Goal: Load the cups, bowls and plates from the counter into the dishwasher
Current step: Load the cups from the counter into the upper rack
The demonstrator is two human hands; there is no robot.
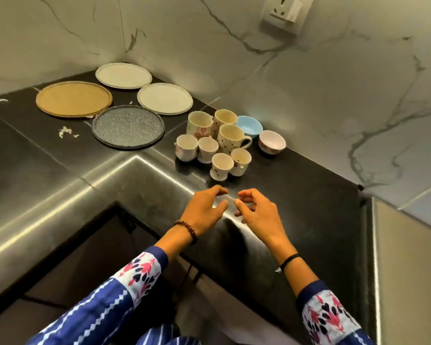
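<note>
Left hand (204, 210) and right hand (256, 212), fingers (219, 190) loosely curled, empty, hover near glazed cups (220, 166).

1. The counter (296, 195) is dark and glossy; it turns a corner and has a shiny metal front edge (60, 202);
2. Four plates lie flat near the corner: a tan plate (74, 99), a far white plate (123, 75), a near white plate (165, 98), and a grey textured plate (128, 127) just beside the tan one;
3. To their right seven cups stand upright in a tight cluster; three tall mugs (230, 136) stand behind four small cups (207, 149);
4. A blue bowl (249, 125) sits just behind the mugs; a white bowl (271, 141) stands near it;
5. White scraps (66, 131) lie left of the grey plate.
</note>
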